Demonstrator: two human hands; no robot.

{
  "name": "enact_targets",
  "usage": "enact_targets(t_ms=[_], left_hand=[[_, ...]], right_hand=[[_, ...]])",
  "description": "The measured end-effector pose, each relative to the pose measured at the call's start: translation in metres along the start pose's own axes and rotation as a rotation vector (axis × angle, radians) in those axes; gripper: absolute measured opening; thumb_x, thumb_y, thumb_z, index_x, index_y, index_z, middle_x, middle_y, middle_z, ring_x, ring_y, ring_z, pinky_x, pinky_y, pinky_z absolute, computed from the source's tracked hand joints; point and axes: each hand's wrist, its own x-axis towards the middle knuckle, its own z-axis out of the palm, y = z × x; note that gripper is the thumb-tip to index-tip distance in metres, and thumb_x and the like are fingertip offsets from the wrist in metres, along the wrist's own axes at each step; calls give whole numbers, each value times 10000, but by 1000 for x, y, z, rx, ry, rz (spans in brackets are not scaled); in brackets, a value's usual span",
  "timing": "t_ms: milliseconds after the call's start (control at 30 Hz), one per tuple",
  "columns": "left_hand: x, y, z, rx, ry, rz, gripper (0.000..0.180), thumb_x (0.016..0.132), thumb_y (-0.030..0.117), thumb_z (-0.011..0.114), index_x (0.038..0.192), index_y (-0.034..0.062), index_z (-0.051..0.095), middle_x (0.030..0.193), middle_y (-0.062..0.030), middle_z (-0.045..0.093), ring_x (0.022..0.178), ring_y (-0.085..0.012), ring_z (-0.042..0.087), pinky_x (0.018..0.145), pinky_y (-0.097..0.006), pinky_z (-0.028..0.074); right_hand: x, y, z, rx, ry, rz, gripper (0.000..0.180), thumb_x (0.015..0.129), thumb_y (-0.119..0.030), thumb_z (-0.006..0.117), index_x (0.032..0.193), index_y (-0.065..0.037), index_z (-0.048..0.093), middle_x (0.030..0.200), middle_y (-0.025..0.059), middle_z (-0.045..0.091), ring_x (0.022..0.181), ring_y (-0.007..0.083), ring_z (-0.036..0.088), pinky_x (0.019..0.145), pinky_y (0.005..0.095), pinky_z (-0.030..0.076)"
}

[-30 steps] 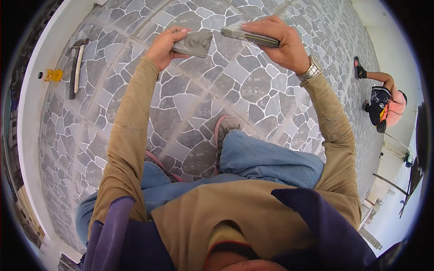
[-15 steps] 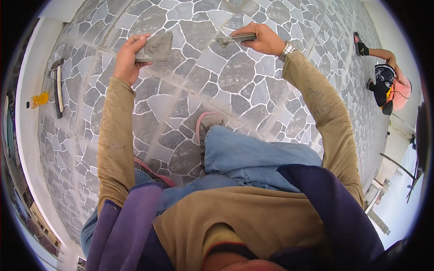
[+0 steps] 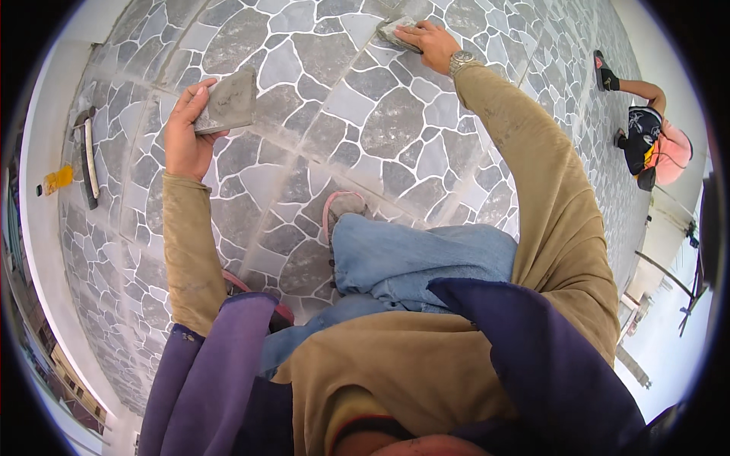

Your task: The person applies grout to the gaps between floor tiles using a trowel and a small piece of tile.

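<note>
My left hand (image 3: 187,140) is closed on the edge of a flat grey slab (image 3: 232,100), thumb on top and fingers beneath. Wet-looking grey mortar is smeared over the slab, which is held above the floor. Farther out, my right hand (image 3: 435,47) presses a flat scraper (image 3: 397,33) down against the stone-patterned tiles (image 3: 391,125). Grey paste coats the scraper, and my fingers lie over its top and partly hide it. It sits at a joint between the tiles.
At the left, a hammer (image 3: 90,163) lies beside an orange-yellow bottle (image 3: 58,180) near a low white wall (image 3: 47,251). My shoe (image 3: 346,209) rests on the tiles ahead of my knee. Another person (image 3: 658,144) in a pink top is bent over at the far right.
My right hand has moved forward and slightly left, bringing the scraper from above the tiles down onto the joint. My left hand has shifted left and nearer with the slab.
</note>
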Motion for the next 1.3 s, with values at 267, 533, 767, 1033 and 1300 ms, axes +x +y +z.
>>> enact_targets(t_ms=[267,533,767,1033,1300], left_hand=[[-5,-11,8,-114,-5,59,279,1041,225,522,1228,38,612,1032,-64,703,785,-130,709,550,-265,576],[-2,8,12,-152,7,106,276,1036,219,533,1229,42,620,1031,-59,699,794,-126,695,562,-264,567],[6,15,20,-316,46,166,304,1040,210,523,1262,23,611,1088,-75,693,839,-149,692,606,-290,569],[-6,13,25,-480,124,232,305,1029,199,549,1244,-3,627,1102,-97,690,886,-182,710,597,-295,596],[-12,-9,29,-468,146,193,290,1022,189,549,1233,8,631,1104,-89,690,883,-188,706,579,-297,587]], right_hand=[[28,14,-15,249,129,122,592,738,38,577,1295,-154,634,1317,83,639,1195,319,581,1045,451,461],[14,-17,-21,48,-51,156,564,807,-35,584,1339,-214,644,1230,36,643,1213,305,560,973,452,538],[40,23,-28,270,42,371,564,764,-45,570,1294,-201,683,1161,95,718,1084,355,620,955,453,538],[48,-78,-31,263,-130,337,539,762,-55,586,1259,-226,706,1163,108,711,1075,320,635,911,442,562],[36,-58,-54,142,259,-72,671,730,47,572,1351,-196,634,1285,7,681,1155,317,614,951,400,532]])
